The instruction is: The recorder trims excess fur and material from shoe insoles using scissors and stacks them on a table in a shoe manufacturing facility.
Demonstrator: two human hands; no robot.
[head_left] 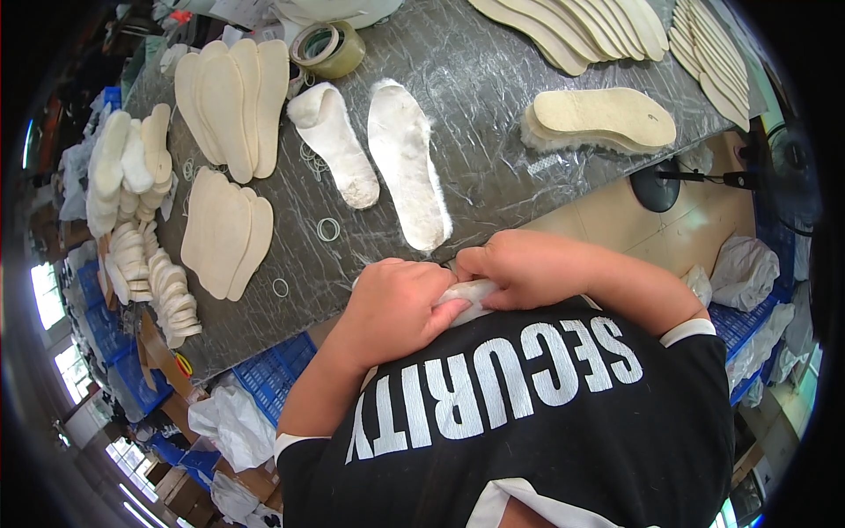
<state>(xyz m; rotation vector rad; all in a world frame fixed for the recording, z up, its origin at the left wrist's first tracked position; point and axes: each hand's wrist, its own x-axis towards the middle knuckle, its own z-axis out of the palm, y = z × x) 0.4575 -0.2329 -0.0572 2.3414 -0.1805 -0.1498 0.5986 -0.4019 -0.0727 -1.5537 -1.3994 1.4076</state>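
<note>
Hands: While the left hand [400, 299] closes on one side of a white soft piece [473, 293], the right hand [528, 268] grips the other, fingers bent.
Held piece: just in front of the black shirt [546, 440], by the table's near edge; mostly covered by fingers, so its full shape cannot be told.
Near edge: the table [493, 189] slants from lower left to upper right; a blue crate [275, 378] sits below at left, pale floor tiles [594, 211] show at right.
Room ahead: two white fleecy insoles [405, 167] lie beyond the hands; right of them, dark plastic sheeting stretches to stacked fleece-backed insoles [607, 119] near the edge.
Left side: two beige insole piles [233, 110], loose rubber bands [328, 230] and, higher up, tape rolls [341, 55]; bundled insoles [132, 255] line the left edge.
Upper right: two fanned rows of beige insoles [585, 31], one beside the table's end.
Lettering: bold white capitals cross the shirt, upside down from here.
Insole mark: a small dark sign on the top fleece-backed insole, too small to read.
</note>
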